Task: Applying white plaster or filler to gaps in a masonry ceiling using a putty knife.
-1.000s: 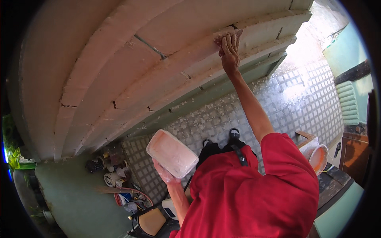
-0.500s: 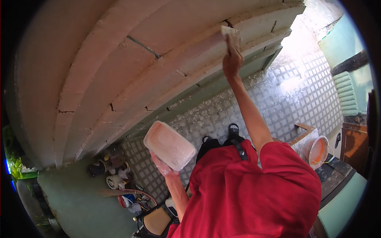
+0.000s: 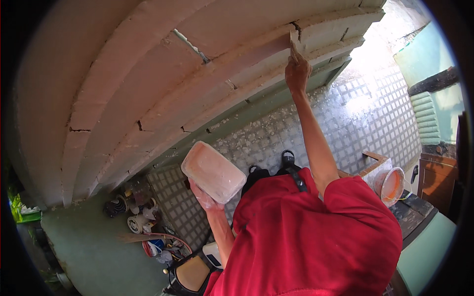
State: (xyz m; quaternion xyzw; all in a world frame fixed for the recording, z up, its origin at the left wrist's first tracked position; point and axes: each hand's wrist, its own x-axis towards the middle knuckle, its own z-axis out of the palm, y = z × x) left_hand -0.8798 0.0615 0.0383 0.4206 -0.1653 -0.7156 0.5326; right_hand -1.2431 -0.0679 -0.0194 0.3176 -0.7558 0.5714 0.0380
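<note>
Since a moment ago the right hand (image 3: pixel 297 73) has slid its scraper (image 3: pixel 294 43) a little further along the stepped moulding (image 3: pixel 207 74), and the blade now sits right at a dark crack in the ledge. The fingers are closed around the handle; the blade sticks up past the knuckles, its edge touching the plaster. That arm is stretched out almost straight — reaching up and away from the red shirt (image 3: pixel 306 237).

The left hand (image 3: pixel 205 197) is held low and close to the body, palm up, fingers wrapped under a flat rectangular tray (image 3: pixel 213 171) smeared with pale pinkish filler. The tray tilts slightly.

The moulding is chalky, cream-coloured and ridged, with several cracks. Far below lies a tiled floor (image 3: pixel 355 113) — an orange-stained bucket (image 3: pixel 390 185) stands at the right.
</note>
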